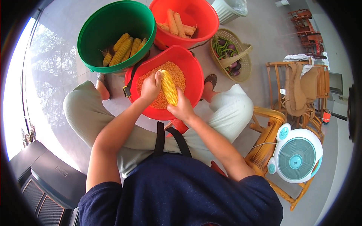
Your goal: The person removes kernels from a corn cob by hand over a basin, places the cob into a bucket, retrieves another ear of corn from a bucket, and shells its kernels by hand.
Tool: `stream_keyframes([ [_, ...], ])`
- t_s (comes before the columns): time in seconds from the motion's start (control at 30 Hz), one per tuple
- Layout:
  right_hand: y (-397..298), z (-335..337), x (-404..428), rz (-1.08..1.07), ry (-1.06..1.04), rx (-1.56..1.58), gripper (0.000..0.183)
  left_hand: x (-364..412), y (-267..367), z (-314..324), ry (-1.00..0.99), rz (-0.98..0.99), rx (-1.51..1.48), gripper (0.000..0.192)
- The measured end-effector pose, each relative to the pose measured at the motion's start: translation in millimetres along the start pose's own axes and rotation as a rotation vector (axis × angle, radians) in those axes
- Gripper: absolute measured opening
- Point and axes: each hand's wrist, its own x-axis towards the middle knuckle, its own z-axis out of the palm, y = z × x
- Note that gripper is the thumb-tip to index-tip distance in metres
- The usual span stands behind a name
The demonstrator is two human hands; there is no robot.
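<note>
Both my hands grip one ear of yellow corn [169, 87], tilted over a red basin [194, 74] between my knees. My left hand [151, 87] closes around its upper end, thumb along the side. Around the lower end is my right hand [182, 105], thumb pressed along the cob. Loose orange-yellow kernels [171, 68] cover the basin's bottom beneath the ear. Several whole ears of corn [122, 52] lie in a green bucket [93, 36] at the upper left. Beside it, a red bucket [198, 17] holds several stripped corncobs [176, 24].
A basket [245, 67] with green peppers and eggplants stands right of the buckets, near a white bin [223, 12]. At my right, a wooden chair [263, 135] carries a white-and-teal fan [295, 158]. Another chair [271, 84] holds brown cloth. A black strap [135, 74] hangs over the basin's left rim.
</note>
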Motion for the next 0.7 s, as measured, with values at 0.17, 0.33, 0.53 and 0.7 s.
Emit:
stream_keyframes([
  [0.17, 13.4, -5.2, 4.7, -0.01, -0.031, 0.164, 0.07, 1.6, 2.9, 1.5, -0.016, 0.03, -0.07, 0.036],
  [0.33, 14.4, -9.7, 7.3, 0.014, -0.032, 0.065, 0.067, 0.1, 8.7, 5.4, -0.121, -0.205, -0.236, 0.036],
  [0.53, 17.3, -10.7, 8.7, 0.064, -0.123, 0.386, 0.062, 2.0, -7.1, 6.8, -0.147, -0.142, -0.336, 0.037],
  [0.7, 18.8, -13.8, 16.4, -0.058, -0.061, 0.11, 0.06, 1.3, 14.0, -0.8, -0.251, -0.31, -0.4, 0.037],
])
